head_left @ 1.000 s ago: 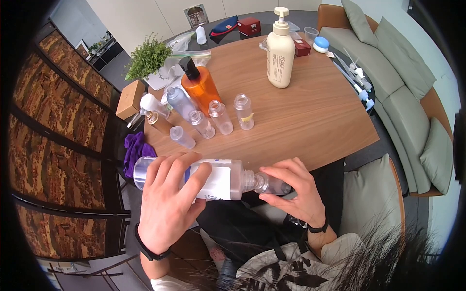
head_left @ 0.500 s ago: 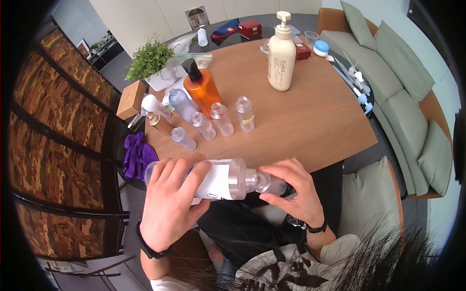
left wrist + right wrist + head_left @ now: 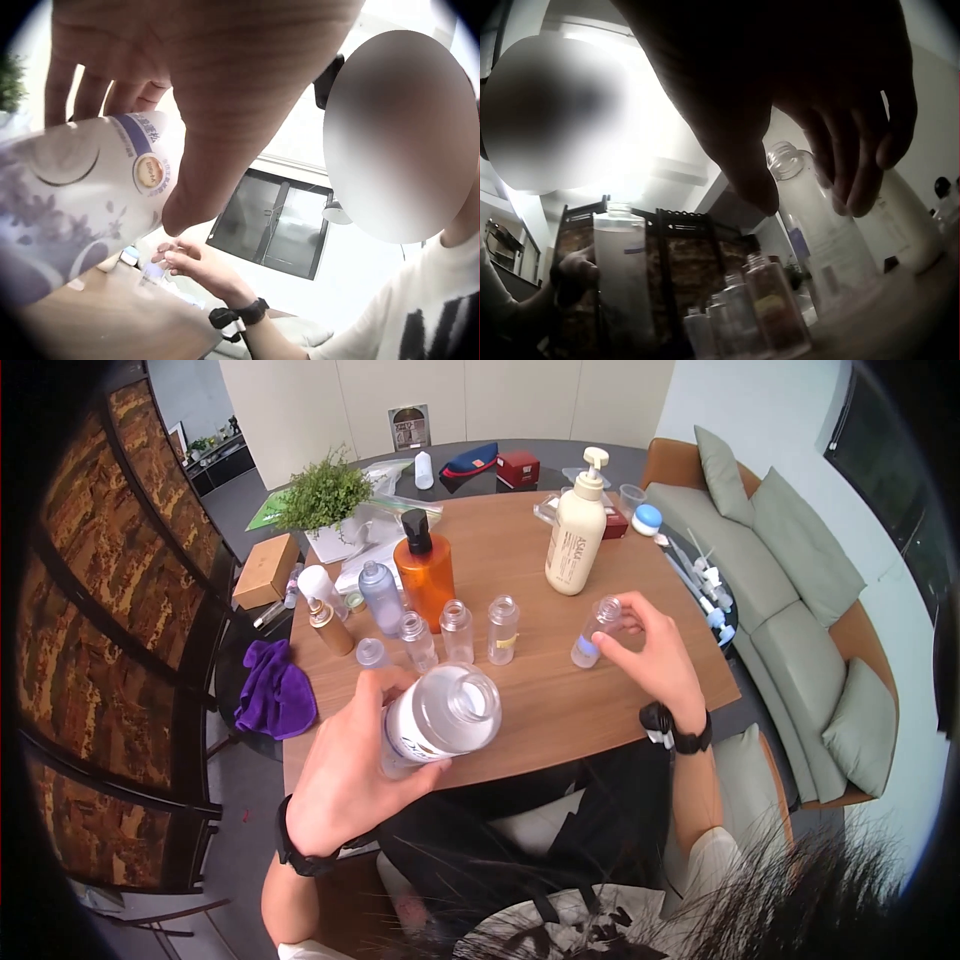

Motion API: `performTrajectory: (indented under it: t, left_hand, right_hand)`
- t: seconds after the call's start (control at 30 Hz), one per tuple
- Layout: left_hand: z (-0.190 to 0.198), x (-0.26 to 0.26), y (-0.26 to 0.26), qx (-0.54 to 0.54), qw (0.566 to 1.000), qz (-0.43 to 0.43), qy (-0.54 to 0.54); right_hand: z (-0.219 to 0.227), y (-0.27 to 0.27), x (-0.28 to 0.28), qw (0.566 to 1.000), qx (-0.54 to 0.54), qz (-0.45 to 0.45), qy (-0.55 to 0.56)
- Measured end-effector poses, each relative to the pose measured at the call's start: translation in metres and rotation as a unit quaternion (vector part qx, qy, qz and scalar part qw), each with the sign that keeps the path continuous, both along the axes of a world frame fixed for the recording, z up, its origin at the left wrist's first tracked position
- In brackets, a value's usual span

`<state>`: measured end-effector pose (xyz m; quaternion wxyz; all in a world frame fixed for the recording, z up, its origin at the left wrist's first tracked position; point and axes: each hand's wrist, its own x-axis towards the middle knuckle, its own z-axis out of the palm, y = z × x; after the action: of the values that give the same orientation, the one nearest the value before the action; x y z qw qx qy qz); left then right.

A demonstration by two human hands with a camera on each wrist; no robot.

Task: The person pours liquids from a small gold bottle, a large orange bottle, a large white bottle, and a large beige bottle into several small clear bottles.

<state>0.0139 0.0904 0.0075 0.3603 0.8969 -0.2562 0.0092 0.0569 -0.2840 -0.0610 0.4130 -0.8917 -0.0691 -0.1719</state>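
In the head view my left hand [image 3: 350,765] grips a large clear bottle [image 3: 440,725] with a white label, its uncapped mouth tilted up, above the table's near edge. Purple flower prints show on the bottle [image 3: 82,195] in the left wrist view. On the right, my right hand [image 3: 660,660] holds a small clear bottle [image 3: 590,643] with a purple label between thumb and fingers. That small bottle [image 3: 829,232] stands uncapped at the tabletop in the right wrist view. Several small open bottles stand in a row between the hands, one bottle [image 3: 502,630] with a yellow label.
Behind the row are an orange pump bottle [image 3: 427,585] and a bluish bottle [image 3: 380,600]. A cream pump bottle [image 3: 576,545] stands beyond my right hand. Left are a brown bottle [image 3: 330,632], a purple cloth [image 3: 272,690], a cardboard box [image 3: 266,570] and a potted plant [image 3: 325,500].
The two bottles, earlier mouth to mouth over the lap, are now apart. My left hand has turned the large one upward; my right hand has carried the small one to the table's right side.
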Motion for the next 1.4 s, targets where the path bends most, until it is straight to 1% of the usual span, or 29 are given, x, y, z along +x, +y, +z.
performTrajectory:
  t: [0.03,0.13,0.23,0.33,0.43,0.5,0.6,0.63,0.73,0.83,0.93,1.03,1.13,1.17,1.27,1.4]
  left_hand:
    - [0.000,0.000,0.001,0.005,1.000,0.004,0.004]
    - [-0.001,0.002,0.002,-0.008,1.000,0.006,0.014]
    - [-0.002,0.005,0.004,-0.008,1.000,-0.006,-0.004]
    - [-0.002,0.008,0.007,-0.019,1.000,-0.006,-0.007]
    - [-0.005,0.012,0.012,-0.028,1.000,0.005,-0.014]
    - [-0.003,0.013,0.013,-0.038,0.999,0.018,-0.010]
    - [-0.003,0.015,0.014,-0.033,0.999,0.025,-0.020]
    - [-0.004,0.016,0.014,-0.029,0.999,0.026,-0.027]
    - [-0.005,0.018,0.014,-0.031,0.999,0.031,-0.017]
    - [-0.005,0.019,0.014,-0.024,0.999,0.033,-0.010]
    - [-0.008,0.019,0.014,-0.026,0.998,0.030,-0.046]
    - [-0.010,0.019,0.015,-0.007,0.998,0.031,-0.060]
    - [-0.009,0.018,0.013,0.039,0.991,0.031,-0.124]
    - [-0.010,0.019,0.013,0.050,0.989,0.028,-0.140]
    - [-0.013,0.019,0.012,0.087,0.980,0.021,-0.176]
    - [-0.010,0.016,0.009,0.118,0.972,0.022,-0.205]
  right_hand:
    - [-0.003,-0.008,0.008,1.000,-0.020,-0.008,0.020]
    - [-0.008,-0.016,0.021,0.998,-0.033,-0.016,0.056]
    - [-0.008,-0.016,0.013,0.997,-0.067,-0.021,0.020]
    - [0.000,-0.007,-0.003,0.990,-0.091,-0.044,-0.103]
    - [0.021,0.014,-0.029,0.980,-0.034,-0.134,-0.146]
    - [0.015,0.026,-0.053,0.990,-0.026,-0.077,-0.111]
    - [0.017,0.067,-0.041,0.997,-0.017,0.037,-0.070]
    - [0.013,0.076,-0.024,0.994,-0.024,0.064,-0.080]
    - [-0.004,0.083,0.015,0.996,-0.079,0.030,0.004]
    - [-0.003,0.092,0.033,0.995,-0.074,0.055,0.035]
    - [0.008,0.092,0.042,0.990,-0.028,0.065,0.125]
    - [-0.002,0.087,0.030,0.993,0.055,0.083,0.068]
    - [0.008,0.094,-0.012,0.977,0.153,0.127,0.072]
    - [0.014,0.095,-0.027,0.982,0.093,0.122,0.107]
    - [0.015,0.106,-0.053,0.986,0.038,0.153,0.055]
    - [0.009,0.109,-0.061,0.988,0.057,0.140,0.031]
